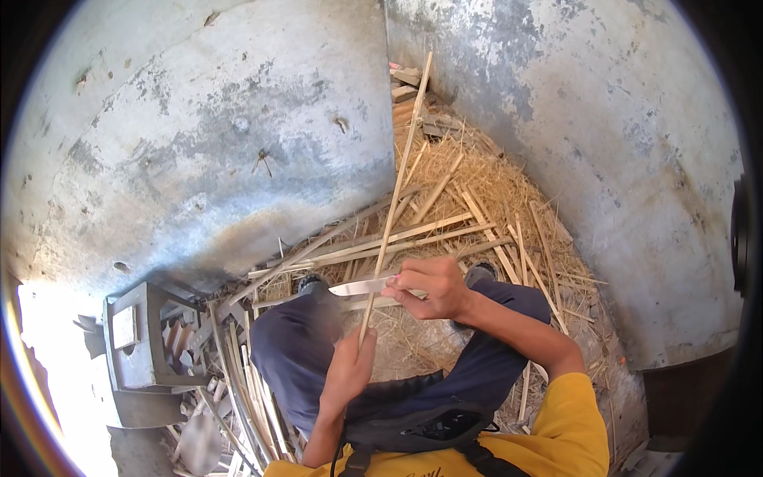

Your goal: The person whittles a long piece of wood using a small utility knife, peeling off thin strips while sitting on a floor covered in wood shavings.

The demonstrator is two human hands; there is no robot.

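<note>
Fingers of the left hand [347,367] are wrapped around the lower end of a long thin bamboo strip [395,191], which rises steeply between the knees towards the corner of the walls. Fingers of the right hand [430,288] are closed on the handle of a knife [362,286], its pale blade pointing to the person's left and lying across the strip just above the left hand. Beneath the hands are legs in dark blue trousers [294,350]. Beyond them, split bamboo slats [413,234] lie over a heap of straw-like shavings [477,187]. Grey concrete walls [222,135] enclose the corner; a grey metal frame [131,342] stands at the left.
</note>
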